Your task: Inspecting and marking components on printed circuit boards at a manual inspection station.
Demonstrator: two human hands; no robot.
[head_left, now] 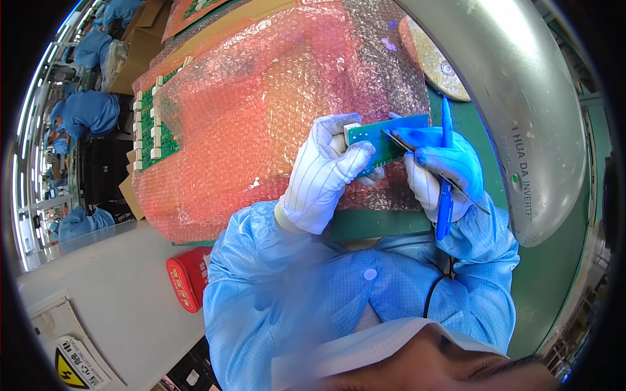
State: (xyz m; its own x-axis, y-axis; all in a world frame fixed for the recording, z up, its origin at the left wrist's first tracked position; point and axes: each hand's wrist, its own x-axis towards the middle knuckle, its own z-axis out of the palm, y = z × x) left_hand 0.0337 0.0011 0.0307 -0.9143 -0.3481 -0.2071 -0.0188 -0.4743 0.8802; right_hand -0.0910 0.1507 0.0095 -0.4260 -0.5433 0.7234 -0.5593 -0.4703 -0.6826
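Observation:
A small green circuit board (391,135) with a white connector at its left end is held up over the bubble wrap. My left hand (323,173), in a white striped glove, is closed on the board's left end, thumb on top. My gloved right hand (447,166) is at the board's right end, lit blue. It grips metal tweezers (473,201), whose tips touch or hover close over the board; I cannot tell which. A blue pen (445,208) is also in that hand, sticking out above and below the fingers. The right fingertips are partly hidden.
Pink bubble wrap (222,150) covers much of the green bench (548,280). Several green boards (166,140) with white connectors lie at its left. A large grey lamp head (528,117) hangs close on the right. A round flat disc (433,62) lies behind it; a red box (186,280) stands lower left.

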